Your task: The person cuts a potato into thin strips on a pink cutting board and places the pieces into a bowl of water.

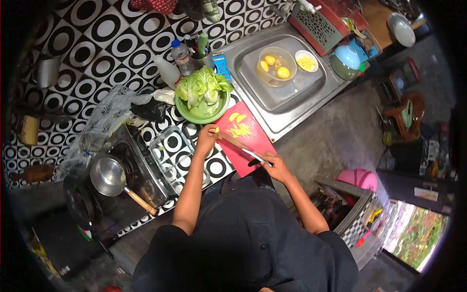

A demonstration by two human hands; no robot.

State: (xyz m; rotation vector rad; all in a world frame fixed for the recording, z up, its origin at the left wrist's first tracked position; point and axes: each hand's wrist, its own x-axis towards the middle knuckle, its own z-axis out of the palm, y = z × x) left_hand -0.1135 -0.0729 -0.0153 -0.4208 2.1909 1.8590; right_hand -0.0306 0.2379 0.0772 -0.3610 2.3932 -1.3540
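Observation:
A red cutting board (258,141) lies on the patterned counter beside the sink, with yellow potato pieces (239,127) on it. My right hand (275,165) grips a knife (243,148) whose blade reaches across the board toward the left. My left hand (208,135) rests at the board's left edge, pinching a small yellow piece near the blade's tip. A green plate of lettuce (203,92) stands just behind the board.
The sink (287,104) holds a glass bowl of peeled potatoes (275,65) and a small bowl of cut pieces (306,61). An empty glass dish (170,146) sits left of my arm. A stove with a ladle (109,177) lies further left. Bottles (182,57) stand by the wall.

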